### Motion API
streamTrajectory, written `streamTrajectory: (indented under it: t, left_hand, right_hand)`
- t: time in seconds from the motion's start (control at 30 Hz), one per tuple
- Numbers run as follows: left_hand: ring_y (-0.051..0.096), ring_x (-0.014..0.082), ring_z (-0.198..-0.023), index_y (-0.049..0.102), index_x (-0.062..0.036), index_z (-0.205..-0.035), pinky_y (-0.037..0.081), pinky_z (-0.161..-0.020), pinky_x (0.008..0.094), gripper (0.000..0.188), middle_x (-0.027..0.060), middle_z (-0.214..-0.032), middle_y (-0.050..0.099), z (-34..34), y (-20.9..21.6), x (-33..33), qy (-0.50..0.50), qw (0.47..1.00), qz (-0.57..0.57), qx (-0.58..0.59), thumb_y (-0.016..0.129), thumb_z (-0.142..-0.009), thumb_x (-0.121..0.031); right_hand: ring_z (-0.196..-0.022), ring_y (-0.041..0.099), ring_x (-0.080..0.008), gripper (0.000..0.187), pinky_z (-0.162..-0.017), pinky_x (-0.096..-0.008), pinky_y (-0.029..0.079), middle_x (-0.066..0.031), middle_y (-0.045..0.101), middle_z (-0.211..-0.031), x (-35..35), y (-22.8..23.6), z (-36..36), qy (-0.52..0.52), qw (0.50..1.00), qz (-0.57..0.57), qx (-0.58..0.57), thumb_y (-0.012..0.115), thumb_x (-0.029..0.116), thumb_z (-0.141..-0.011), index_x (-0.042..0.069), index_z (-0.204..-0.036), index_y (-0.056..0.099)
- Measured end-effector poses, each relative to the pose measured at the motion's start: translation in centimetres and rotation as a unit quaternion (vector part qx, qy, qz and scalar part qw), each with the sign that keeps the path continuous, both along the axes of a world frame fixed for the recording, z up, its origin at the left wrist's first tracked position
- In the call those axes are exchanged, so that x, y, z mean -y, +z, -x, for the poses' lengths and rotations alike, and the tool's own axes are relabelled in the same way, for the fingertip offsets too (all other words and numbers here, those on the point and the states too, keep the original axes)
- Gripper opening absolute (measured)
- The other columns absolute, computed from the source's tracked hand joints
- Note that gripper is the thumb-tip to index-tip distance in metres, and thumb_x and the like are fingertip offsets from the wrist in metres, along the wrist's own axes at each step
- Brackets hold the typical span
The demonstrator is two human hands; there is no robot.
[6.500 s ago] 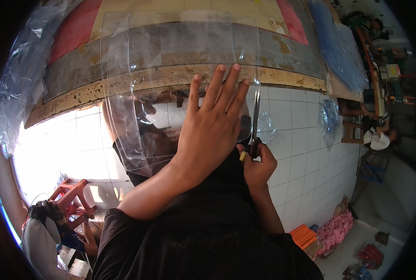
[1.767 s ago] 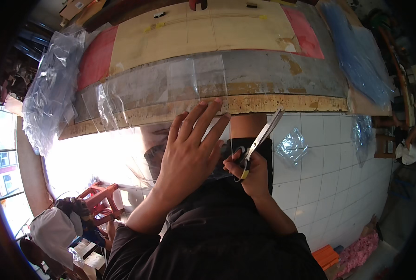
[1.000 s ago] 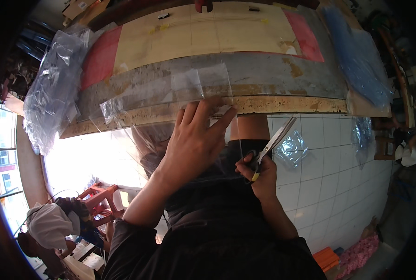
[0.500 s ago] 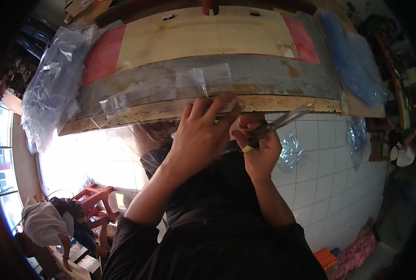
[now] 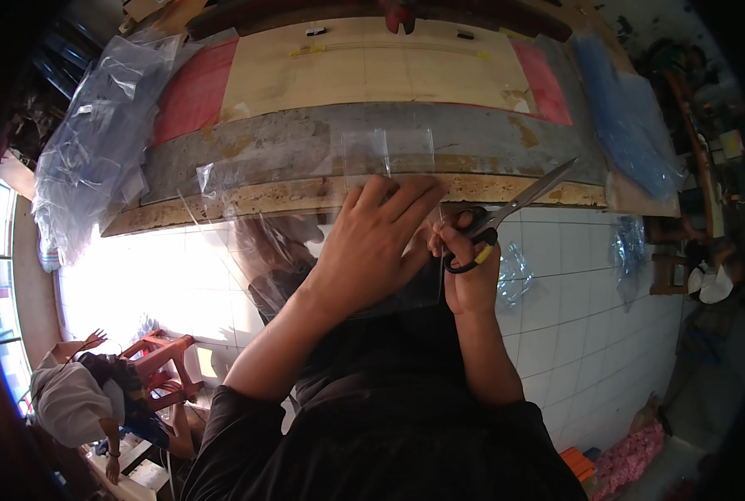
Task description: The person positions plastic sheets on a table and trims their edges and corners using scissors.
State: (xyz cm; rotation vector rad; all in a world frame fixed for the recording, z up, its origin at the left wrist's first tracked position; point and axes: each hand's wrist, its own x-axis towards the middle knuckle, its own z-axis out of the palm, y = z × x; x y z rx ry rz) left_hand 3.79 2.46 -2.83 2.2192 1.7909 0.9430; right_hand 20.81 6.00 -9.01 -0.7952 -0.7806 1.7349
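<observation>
Single head-worn fisheye view, looking steeply down from close above the worktable [image 5: 372, 75] edge and tiled floor [image 5: 573, 284]; rim edges bent

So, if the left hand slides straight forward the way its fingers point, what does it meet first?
The left hand lies flat on the clear plastic sheet, fingers pointing across the worn table edge. Going on, it would probably stay on that sheet over the grey tabletop strip; nothing else shows in that line.

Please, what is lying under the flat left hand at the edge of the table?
Under the left hand lies a clear plastic sheet, spread over the worn table edge and hanging down past it. Whatever is directly beneath the palm is covered. The right hand beside it holds scissors.
</observation>
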Motion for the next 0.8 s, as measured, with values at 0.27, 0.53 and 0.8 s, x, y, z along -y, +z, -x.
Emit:
streamTrajectory:
  t: [0.27, 0.53, 0.8]
  left_hand:
    - [0.058, 0.0275, -0.11, 0.07, -0.009, -0.13, 0.05, -0.098, 0.0438, 0.046, 0.0009, -0.14, 0.063, 0.3, 0.2, 0.3, -0.024, 1.0, -0.008, -0.007, 0.073, -0.084, -0.012]
    - [0.058, 0.0275, -0.11, 0.071, -0.0088, -0.128, 0.05, -0.097, 0.0432, 0.044, -0.0002, -0.141, 0.064, 0.3, 0.1, 0.4, -0.021, 1.0, -0.018, 0.002, 0.071, -0.084, -0.012]
    - [0.058, 0.0276, -0.108, 0.072, -0.0083, -0.129, 0.05, -0.097, 0.0419, 0.045, -0.0005, -0.14, 0.064, 0.2, 0.0, 0.3, -0.019, 1.0, -0.022, 0.01, 0.071, -0.084, -0.011]
  right_hand:
    - [-0.082, 0.062, -0.0175, 0.028, -0.067, -0.0299, 0.046, -0.0055, 0.061, -0.097, 0.2, -0.9, 0.1, 0.054, 0.994, 0.026, -0.096, 0.072, 0.0, -0.092, 0.012, -0.108, 0.052]
    - [-0.092, 0.073, -0.0239, 0.026, -0.069, -0.0302, 0.062, -0.011, 0.069, -0.104, 0.7, -1.6, -1.7, 0.043, 0.996, 0.021, -0.074, 0.073, 0.003, -0.093, 0.008, -0.113, 0.058]
    - [-0.095, 0.071, -0.0216, 0.026, -0.067, -0.0277, 0.062, -0.0099, 0.072, -0.108, 1.2, -0.6, -1.8, 0.043, 0.998, -0.024, 0.031, 0.076, 0.007, -0.094, 0.01, -0.113, 0.06]
